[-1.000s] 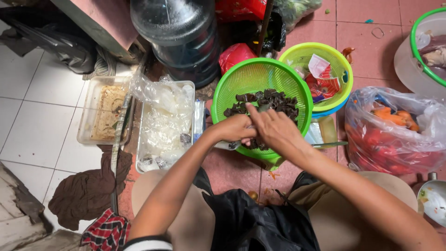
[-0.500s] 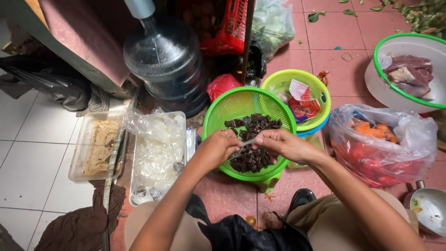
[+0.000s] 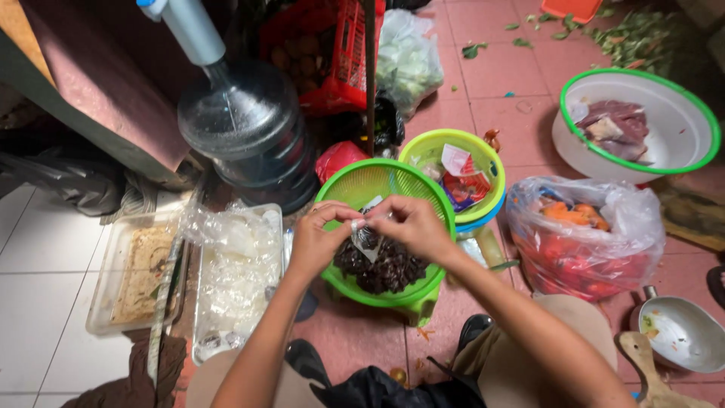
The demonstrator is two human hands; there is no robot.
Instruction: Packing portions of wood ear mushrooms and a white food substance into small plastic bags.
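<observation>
Head view: both hands pinch a small clear plastic packet over a basket.
Left hand (image 3: 316,243) and right hand (image 3: 411,225) close their fingers on the small clear plastic packet (image 3: 365,239), held above the round green plastic basket (image 3: 377,183) of dark chunks (image 3: 381,272).

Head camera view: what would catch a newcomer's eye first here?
At centre, the left hand and right hand pinch a small clear bag over a green basket of dark pieces. A big water bottle stands behind it to the left, a white basin far right.
</observation>
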